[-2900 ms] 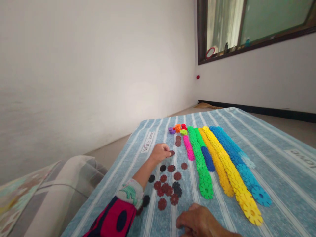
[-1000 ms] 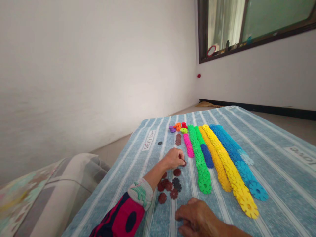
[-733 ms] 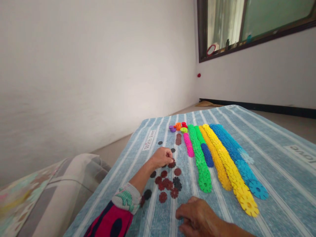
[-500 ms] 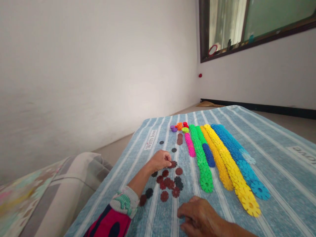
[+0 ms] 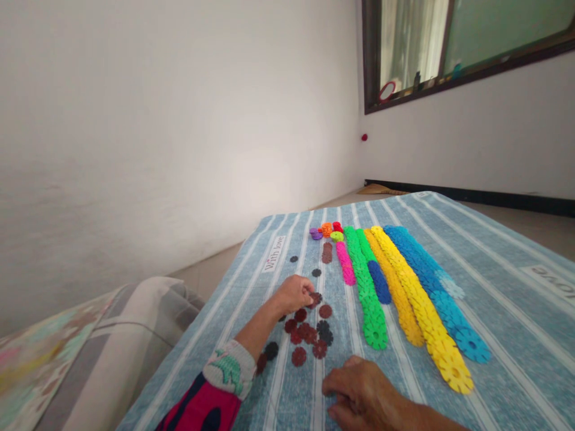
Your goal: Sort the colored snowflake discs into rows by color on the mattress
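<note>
Brown disc (image 5: 316,299) touches L hand (image 5: 293,293), arm (image 5: 259,328) outstretched — can't tell if pinched — R hand (image 5: 359,388) loosely curled.

White wall (image 5: 179,137) — dark-framed window (image 5: 503,39)

There are two green disc rows (image 5: 368,299), two yellow rows (image 5: 417,299), one pink row (image 5: 345,263).

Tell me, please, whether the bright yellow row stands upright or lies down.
Lying down: the bright yellow row stretches along the striped cloth, its discs overlapping.
</note>
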A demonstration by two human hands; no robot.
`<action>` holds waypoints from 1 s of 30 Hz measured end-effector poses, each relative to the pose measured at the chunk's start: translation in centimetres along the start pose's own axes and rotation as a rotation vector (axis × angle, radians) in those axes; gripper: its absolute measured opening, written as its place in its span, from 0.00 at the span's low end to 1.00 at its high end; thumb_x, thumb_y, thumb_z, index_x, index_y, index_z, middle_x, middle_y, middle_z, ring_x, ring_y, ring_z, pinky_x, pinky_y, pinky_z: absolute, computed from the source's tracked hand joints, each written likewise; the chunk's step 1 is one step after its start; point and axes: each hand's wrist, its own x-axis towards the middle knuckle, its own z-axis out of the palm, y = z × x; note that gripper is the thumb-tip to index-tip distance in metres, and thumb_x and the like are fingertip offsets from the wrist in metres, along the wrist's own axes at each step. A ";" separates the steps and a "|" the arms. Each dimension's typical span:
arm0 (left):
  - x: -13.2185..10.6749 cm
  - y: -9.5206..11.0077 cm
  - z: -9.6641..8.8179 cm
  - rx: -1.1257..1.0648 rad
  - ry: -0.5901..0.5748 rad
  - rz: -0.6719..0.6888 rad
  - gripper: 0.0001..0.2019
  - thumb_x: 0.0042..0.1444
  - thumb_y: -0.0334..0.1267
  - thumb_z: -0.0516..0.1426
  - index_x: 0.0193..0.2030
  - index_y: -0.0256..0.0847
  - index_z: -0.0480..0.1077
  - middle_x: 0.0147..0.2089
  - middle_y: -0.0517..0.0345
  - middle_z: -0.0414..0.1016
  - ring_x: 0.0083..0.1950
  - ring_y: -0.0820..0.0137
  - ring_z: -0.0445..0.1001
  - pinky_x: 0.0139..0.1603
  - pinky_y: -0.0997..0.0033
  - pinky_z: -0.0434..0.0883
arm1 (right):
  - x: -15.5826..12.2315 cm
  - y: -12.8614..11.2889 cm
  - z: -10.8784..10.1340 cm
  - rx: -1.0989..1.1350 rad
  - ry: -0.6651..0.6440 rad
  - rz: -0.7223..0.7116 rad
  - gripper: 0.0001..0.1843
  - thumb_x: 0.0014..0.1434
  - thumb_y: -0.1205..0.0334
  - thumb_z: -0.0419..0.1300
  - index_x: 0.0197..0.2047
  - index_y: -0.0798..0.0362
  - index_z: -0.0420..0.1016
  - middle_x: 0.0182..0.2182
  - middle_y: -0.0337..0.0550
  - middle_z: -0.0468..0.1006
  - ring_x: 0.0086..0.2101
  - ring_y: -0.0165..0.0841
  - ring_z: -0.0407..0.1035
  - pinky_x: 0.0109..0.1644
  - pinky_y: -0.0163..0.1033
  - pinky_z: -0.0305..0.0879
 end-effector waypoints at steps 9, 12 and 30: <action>0.0 0.1 0.1 0.022 0.000 -0.036 0.10 0.39 0.32 0.57 0.31 0.36 0.75 0.19 0.66 0.67 0.24 0.75 0.63 0.27 0.77 0.57 | -0.2 0.5 0.7 0.025 0.026 -0.017 0.09 0.46 0.68 0.57 0.33 0.53 0.74 0.24 0.39 0.77 0.27 0.33 0.67 0.37 0.35 0.60; -0.1 0.1 0.1 0.004 -0.005 -0.047 0.07 0.38 0.31 0.56 0.27 0.36 0.74 0.20 0.65 0.69 0.23 0.76 0.64 0.26 0.77 0.57 | -0.2 0.6 0.7 0.034 0.027 -0.009 0.08 0.46 0.68 0.57 0.33 0.53 0.73 0.25 0.40 0.77 0.28 0.33 0.67 0.37 0.35 0.60; -1.3 -0.4 0.3 -0.314 0.017 -0.065 0.05 0.37 0.32 0.58 0.22 0.38 0.65 0.17 0.67 0.66 0.21 0.76 0.65 0.24 0.77 0.58 | 0.0 0.5 0.4 -0.002 -0.003 -0.034 0.09 0.45 0.69 0.58 0.33 0.52 0.74 0.25 0.38 0.78 0.27 0.32 0.68 0.37 0.34 0.60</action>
